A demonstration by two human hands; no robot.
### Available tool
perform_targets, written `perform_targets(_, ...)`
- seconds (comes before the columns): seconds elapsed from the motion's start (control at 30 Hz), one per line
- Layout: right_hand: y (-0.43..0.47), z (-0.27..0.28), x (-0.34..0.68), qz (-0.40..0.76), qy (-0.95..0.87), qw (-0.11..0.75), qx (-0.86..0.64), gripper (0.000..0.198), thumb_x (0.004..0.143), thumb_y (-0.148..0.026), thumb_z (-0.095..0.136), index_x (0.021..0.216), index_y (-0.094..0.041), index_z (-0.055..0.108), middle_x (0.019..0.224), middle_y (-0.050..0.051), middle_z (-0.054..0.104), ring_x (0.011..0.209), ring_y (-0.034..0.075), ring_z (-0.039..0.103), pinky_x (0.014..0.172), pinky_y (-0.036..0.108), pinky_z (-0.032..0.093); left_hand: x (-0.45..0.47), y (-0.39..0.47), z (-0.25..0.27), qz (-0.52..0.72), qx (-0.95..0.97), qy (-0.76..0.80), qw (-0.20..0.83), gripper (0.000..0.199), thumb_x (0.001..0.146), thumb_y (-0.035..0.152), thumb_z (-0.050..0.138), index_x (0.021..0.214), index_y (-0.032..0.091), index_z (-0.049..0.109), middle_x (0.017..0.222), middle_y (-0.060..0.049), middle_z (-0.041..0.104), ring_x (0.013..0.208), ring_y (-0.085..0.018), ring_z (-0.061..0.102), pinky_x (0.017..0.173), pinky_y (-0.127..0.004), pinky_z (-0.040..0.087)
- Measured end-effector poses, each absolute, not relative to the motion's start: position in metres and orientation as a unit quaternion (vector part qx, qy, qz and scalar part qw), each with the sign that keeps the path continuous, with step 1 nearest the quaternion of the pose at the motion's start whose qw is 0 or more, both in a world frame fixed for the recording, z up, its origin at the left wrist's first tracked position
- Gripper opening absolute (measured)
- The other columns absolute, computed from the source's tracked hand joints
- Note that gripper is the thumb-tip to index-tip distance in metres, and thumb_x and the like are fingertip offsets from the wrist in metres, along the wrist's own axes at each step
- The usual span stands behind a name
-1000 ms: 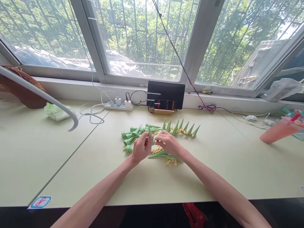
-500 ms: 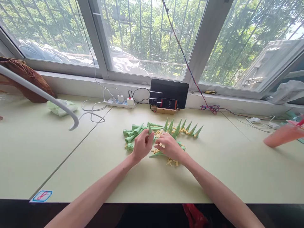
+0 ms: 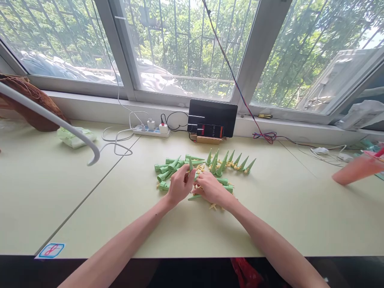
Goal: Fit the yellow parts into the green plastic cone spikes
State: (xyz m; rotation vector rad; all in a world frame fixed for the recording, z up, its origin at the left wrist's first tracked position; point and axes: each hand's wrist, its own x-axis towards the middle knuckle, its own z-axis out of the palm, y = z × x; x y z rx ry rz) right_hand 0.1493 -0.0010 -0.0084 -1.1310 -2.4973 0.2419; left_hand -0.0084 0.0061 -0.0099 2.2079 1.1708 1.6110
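Fingers of the right hand (image 3: 210, 186) have drawn in closer to the left hand (image 3: 179, 186) over the last half second, while the left looks about where it was. Taking the tablet (image 3: 207, 110) as my mark and reading left to right, I see the strip (image 3: 153, 133) just left of it, then loose cones (image 3: 163, 177) heaped to its front left on the counter (image 3: 120, 216). Next comes the left hand, closed round a green cone (image 3: 191, 163), tip up, in front of the tablet's left edge. The right hand is curled straight in front of the tablet; I cannot tell whether its fingertips pinch anything. Yellow pegs (image 3: 213, 207) lie nearer me, past that hand. Standing cones (image 3: 222, 167) run to the tablet's front right, and the cup (image 3: 351, 172) is well to its right. I judge the step as handwork at the cone's base; the next move calls for a steady left hold and precise right fingertips.
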Motion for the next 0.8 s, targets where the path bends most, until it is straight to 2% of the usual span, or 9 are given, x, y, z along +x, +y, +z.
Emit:
perform_targets(0.23, -0.002, -0.012, 0.151, 0.137, -0.873, 0.205, -0.420, 0.019, 0.085, -0.023, 0.071, 0.080, -0.019, 0.054, 0.082, 0.003, 0.056, 0.084, 0.021, 0.050, 0.083, 0.039, 0.046, -0.008, 0.007, -0.010, 0.538, 0.741, 0.393, 0.080, 0.013, 0.094, 0.024, 0.052, 0.082, 0.019, 0.050, 0.049, 0.009, 0.038, 0.038, -0.006, 0.032, 0.044, -0.020, 0.030)
perform_targets(0.4, -0.004, -0.013, 0.154, 0.151, -0.865, 0.236, -0.416, 0.019, 0.085, -0.012, 0.068, 0.084, -0.019, 0.050, 0.086, 0.003, 0.059, 0.084, 0.020, 0.050, 0.082, 0.037, 0.045, -0.009, 0.007, -0.011, 0.535, 0.734, 0.409, 0.090, 0.014, 0.094, 0.026, 0.052, 0.082, 0.019, 0.051, 0.050, 0.009, 0.042, 0.039, -0.007, 0.040, 0.044, -0.020, 0.032)
perform_targets(0.57, -0.007, -0.010, 0.161, 0.105, -0.868, 0.276, -0.399, 0.017, 0.088, -0.008, 0.062, 0.082, -0.020, 0.050, 0.078, 0.002, 0.059, 0.076, 0.020, 0.050, 0.071, 0.032, 0.045, -0.008, 0.005, -0.010, 0.525, 0.728, 0.424, 0.118, 0.014, 0.095, 0.030, 0.050, 0.086, 0.019, 0.052, 0.053, 0.007, 0.044, 0.042, -0.008, 0.047, 0.044, -0.020, 0.035)
perform_targets(0.67, -0.007, -0.006, 0.169, 0.063, -0.859, 0.321, -0.393, 0.017, 0.091, -0.009, 0.057, 0.080, -0.020, 0.050, 0.074, 0.003, 0.057, 0.074, 0.020, 0.049, 0.064, 0.029, 0.043, -0.007, 0.005, -0.011, 0.515, 0.733, 0.420, 0.145, 0.012, 0.096, 0.030, 0.048, 0.093, 0.019, 0.053, 0.060, 0.005, 0.050, 0.048, -0.010, 0.054, 0.047, -0.020, 0.041)
perform_targets(0.8, -0.005, -0.005, 0.179, 0.035, -0.840, 0.382, -0.383, 0.015, 0.095, -0.013, 0.053, 0.082, -0.020, 0.051, 0.075, 0.003, 0.058, 0.076, 0.019, 0.050, 0.066, 0.028, 0.044, -0.006, 0.006, -0.018, 0.499, 0.741, 0.409, 0.186, 0.014, 0.097, 0.030, 0.047, 0.104, 0.019, 0.053, 0.076, 0.001, 0.059, 0.061, -0.012, 0.062, 0.054, -0.022, 0.050)
